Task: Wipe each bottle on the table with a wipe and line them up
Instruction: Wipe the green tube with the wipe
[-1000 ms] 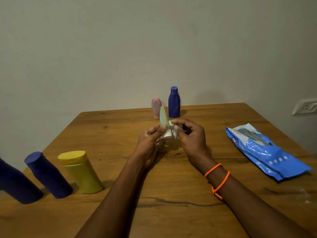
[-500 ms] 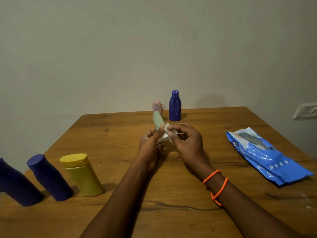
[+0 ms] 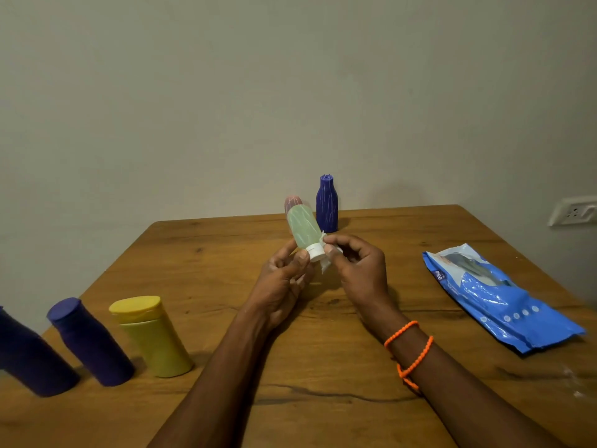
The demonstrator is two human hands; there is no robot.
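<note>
One cam only, head-worn, so no 2nd view is sharing anything. It's sitting above the near edge of the wooden surface, looking fwd and tilting down. Both forearms are entering from the bottom edge, w/ the left hand and right hand meeting near frame centre, close to the lens. Wide-angle optics are leaning the bottles at far left outward, e.g. the yellow bottle. The far edge of the surface is landing about mid-height; the plain wall is filling the top half. A wall socket is peeking in at the right edge.
</note>
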